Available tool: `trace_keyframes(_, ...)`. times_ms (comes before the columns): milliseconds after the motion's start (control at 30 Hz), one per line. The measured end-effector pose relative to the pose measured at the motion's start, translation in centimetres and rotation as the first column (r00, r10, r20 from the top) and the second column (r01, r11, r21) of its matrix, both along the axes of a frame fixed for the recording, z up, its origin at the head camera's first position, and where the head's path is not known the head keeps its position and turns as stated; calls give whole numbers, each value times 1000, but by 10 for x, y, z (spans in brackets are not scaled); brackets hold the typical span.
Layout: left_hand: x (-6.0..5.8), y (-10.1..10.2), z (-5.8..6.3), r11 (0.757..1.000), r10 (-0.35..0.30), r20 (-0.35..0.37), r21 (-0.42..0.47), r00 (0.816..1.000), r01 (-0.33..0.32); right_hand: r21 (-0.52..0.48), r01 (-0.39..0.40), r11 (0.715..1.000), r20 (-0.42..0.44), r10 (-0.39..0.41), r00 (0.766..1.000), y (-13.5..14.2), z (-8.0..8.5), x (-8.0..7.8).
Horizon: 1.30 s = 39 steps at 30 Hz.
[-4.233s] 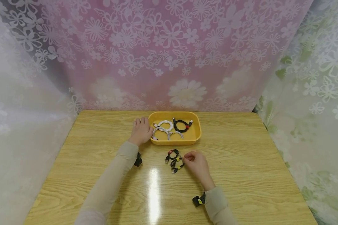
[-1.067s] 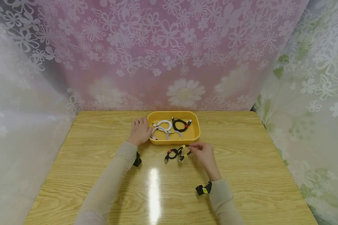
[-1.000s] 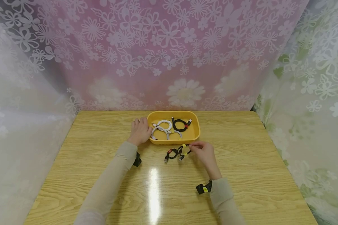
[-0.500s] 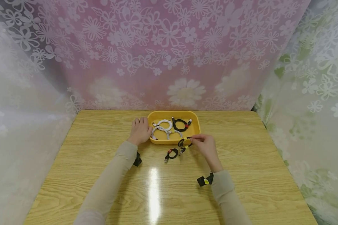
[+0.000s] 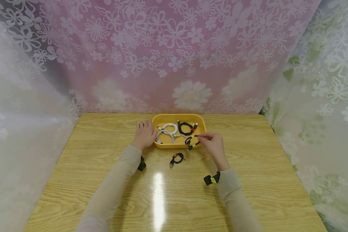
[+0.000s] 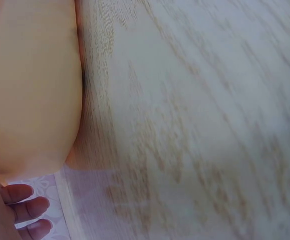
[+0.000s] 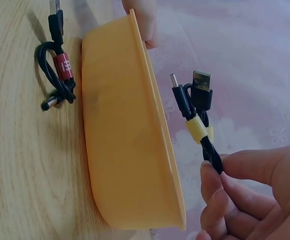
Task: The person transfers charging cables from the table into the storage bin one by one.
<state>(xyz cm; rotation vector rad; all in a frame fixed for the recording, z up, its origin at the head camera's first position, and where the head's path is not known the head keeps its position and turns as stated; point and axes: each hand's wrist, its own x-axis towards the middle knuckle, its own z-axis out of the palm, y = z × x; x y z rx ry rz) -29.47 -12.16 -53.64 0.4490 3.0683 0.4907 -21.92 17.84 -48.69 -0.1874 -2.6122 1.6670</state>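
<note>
My right hand (image 5: 214, 145) pinches a black USB cable (image 7: 212, 152) between thumb and fingers. Its coil, bound with yellow ties, hangs over the front rim of a yellow basket (image 5: 201, 145); a USB plug and a round barrel plug stick up in the right wrist view. My left hand (image 5: 144, 134) holds the basket's left end, thumb at the rim and the other fingers outside. Inside lie white cables (image 5: 170, 129) and a black cable (image 5: 185, 129) with a red tie. Another small black USB cable (image 7: 55, 75), red-tied, rests on the table before the basket.
The wooden table (image 5: 119, 199) carries a bright light reflection near its front middle. Pink floral curtain (image 5: 174, 64) hangs behind the table's back edge, with pale floral cloth (image 5: 330, 112) along the right side.
My right hand has lifted the yellow-tied USB cable off the table and carried it away from me, up to the basket's front rim. The left hand and basket stay put.
</note>
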Motion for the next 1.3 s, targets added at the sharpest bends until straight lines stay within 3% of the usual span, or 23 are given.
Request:
trace_keyframes(533,-1,-1,-1,1000,1,0,-3,1000,-1,58,15,998,-25,-14,1000,7,-3,-32)
trace_keyframes(800,0,0,-1,1000,9,0,-11,1000,-9,157,29,987,-62,-19,998,9,-11,-46)
trace_keyframes(1100,0,1,0,1000,9,10,-12,1000,-9,384,23,923,-83,9,997,5,-15,-55)
trace_keyframes(1300,1,1,1,1000,8,13,-16,1000,-8,520,-13,854,-75,61,995,-1,-12,-58)
